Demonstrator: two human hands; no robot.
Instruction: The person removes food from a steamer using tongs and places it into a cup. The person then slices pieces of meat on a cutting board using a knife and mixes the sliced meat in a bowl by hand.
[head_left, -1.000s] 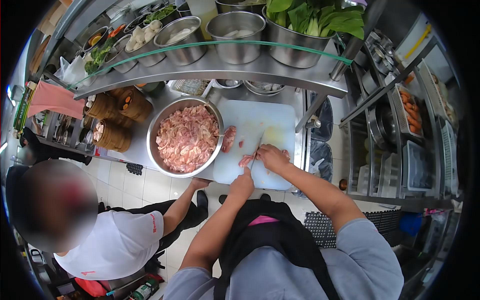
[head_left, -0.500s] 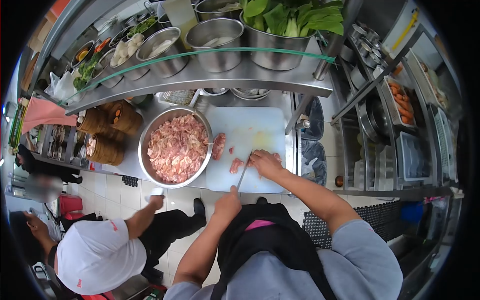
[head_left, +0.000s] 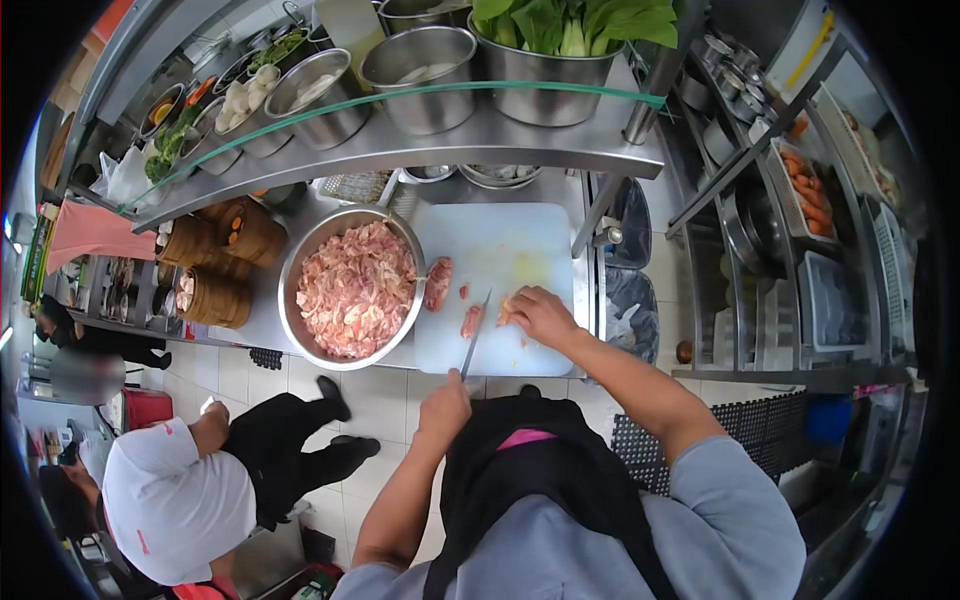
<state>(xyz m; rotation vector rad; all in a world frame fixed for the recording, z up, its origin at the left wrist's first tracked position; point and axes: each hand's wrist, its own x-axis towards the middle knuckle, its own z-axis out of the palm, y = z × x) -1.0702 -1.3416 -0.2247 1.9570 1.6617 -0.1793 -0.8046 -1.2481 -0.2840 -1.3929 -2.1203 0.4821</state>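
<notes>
My left hand (head_left: pixel 443 410) is closed round the handle of a knife (head_left: pixel 477 335), whose blade points up and away over the white cutting board (head_left: pixel 430 225). Under the fingertips of my right hand (head_left: pixel 543 314) lies a piece of raw meat (head_left: pixel 505 310), just right of the blade. A small cut strip of meat (head_left: pixel 470 321) rests against the blade's left side. Farther left on the board lies a larger meat piece (head_left: pixel 438 284). Beside the board stands a big metal bowl (head_left: pixel 290 300) heaped with cut raw meat (head_left: pixel 355 290).
A metal shelf (head_left: pixel 400 165) with a glass edge crosses in front, carrying metal pots (head_left: pixel 418 90) and leafy greens (head_left: pixel 565 30). Bamboo steamers (head_left: pixel 215 298) stand left of the bowl. A co-worker in white (head_left: pixel 180 500) is at my left. Racks (head_left: pixel 740 200) stand at right.
The knife has shifted left, away from my right hand, and its blade now shows against the cut strip. The co-worker has moved left, back from the counter.
</notes>
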